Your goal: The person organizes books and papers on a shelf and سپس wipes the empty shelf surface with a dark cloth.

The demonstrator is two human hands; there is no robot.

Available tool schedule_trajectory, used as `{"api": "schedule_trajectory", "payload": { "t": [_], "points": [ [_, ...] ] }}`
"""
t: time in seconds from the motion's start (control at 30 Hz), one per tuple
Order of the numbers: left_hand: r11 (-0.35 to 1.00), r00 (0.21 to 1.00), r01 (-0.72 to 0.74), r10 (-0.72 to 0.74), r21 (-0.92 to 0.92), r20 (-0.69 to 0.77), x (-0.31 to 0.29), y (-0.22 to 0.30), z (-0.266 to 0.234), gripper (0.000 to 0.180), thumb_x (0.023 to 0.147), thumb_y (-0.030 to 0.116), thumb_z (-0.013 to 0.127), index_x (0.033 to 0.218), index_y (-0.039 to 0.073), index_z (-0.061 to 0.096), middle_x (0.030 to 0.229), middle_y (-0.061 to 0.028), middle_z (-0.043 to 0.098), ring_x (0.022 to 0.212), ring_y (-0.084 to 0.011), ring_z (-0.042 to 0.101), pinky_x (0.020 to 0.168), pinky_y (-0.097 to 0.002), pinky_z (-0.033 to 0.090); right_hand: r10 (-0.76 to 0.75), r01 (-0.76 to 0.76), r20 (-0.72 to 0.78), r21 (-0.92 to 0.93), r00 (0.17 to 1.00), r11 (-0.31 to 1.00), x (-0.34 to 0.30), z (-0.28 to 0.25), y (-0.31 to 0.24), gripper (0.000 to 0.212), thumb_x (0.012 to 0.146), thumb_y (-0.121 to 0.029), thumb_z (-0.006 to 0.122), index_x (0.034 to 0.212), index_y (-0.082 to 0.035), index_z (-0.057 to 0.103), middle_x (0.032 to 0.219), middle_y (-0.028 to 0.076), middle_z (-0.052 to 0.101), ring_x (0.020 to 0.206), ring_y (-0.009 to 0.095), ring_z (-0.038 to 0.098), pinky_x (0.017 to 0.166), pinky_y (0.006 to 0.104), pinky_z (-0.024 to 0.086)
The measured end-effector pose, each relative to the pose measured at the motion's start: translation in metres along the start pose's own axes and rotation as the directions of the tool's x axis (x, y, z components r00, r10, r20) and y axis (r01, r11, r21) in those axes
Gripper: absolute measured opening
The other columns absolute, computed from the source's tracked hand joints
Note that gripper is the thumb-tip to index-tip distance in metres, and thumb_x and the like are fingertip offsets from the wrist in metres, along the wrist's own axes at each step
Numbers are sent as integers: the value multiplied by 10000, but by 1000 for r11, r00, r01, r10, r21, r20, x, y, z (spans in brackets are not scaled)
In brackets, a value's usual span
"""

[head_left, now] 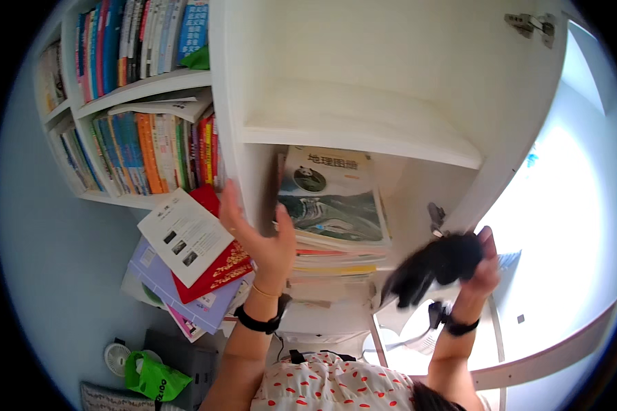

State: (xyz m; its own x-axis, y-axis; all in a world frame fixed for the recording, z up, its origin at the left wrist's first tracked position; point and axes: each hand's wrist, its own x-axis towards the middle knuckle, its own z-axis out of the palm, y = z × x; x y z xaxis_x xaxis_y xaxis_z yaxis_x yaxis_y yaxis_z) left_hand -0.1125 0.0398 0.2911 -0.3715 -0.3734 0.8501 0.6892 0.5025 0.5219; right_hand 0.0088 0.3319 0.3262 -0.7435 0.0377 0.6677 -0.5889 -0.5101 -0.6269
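My left hand [264, 240] is raised in front of the shelf upright, fingers spread, holding nothing. It is nearest to a stack of books and magazines [332, 205] in the lower shelf compartment; the top one has a panda and a landscape on its cover. At the right, my right hand [485, 267] grips a limp black soft item [435, 266], blurred by motion, so I cannot tell its exact kind. The item hangs in front of the cabinet's right side, near a hinge [437, 216]. Both wrists wear black bands.
Left of the cabinet, shelves hold rows of upright books [151, 147]. Below them lies a loose pile with a white printed sheet [186, 236], a red folder [219, 274] and a lilac booklet [164, 274]. A green bag [156, 375] and small white fan [117, 359] are lower left.
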Motion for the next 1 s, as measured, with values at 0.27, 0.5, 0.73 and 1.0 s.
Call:
{"api": "schedule_trajectory", "payload": {
  "t": [0.27, 0.5, 0.73, 1.0],
  "points": [
    [989, 985, 148, -145, 20, -96, 28, -41, 22, 449, 809, 88, 589, 1198, -50, 412, 1104, -232, 528, 969, -348, 535, 822, -381, 431, -359, 361, 170, -735, 918, 574, 204, 76, -77, 293, 833, -139, 581, 1105, -34, 558, 1022, 89, 581, 951, 154, 539, 854, 250, 404],
    [974, 969, 225, -220, 39, -114, 17, -51, 25, 359, 874, 177, 568, 1116, -70, 470, 951, -204, 616, 804, -256, 614, 723, -317, 470, 415, 14, -266, -828, 870, -560, 234, -5, 17, 625, 905, -530, 276, 1290, -60, 420, 1236, 211, 486, 1119, 344, 468, 968, 365, 347],
    [968, 955, 250, -247, -1, -165, 23, -43, 19, 356, 875, 177, 568, 1114, -69, 472, 944, -198, 618, 815, -246, 615, 719, -317, 471, 627, 263, -202, -781, 753, -567, 224, 5, 12, 534, 949, -421, 236, 1230, -30, 466, 1235, 246, 469, 1134, 362, 460, 955, 395, 357],
    [989, 975, 147, -144, 7, -172, 18, -46, 24, 299, 862, 166, 581, 1069, -37, 510, 899, -177, 611, 763, -277, 621, 664, -325, 484, 585, 620, 429, -766, 688, -167, 205, 179, 126, 699, 780, -392, 503, 1229, 131, 391, 1252, 318, 414, 1169, 383, 426, 986, 360, 336]
  ]
}}
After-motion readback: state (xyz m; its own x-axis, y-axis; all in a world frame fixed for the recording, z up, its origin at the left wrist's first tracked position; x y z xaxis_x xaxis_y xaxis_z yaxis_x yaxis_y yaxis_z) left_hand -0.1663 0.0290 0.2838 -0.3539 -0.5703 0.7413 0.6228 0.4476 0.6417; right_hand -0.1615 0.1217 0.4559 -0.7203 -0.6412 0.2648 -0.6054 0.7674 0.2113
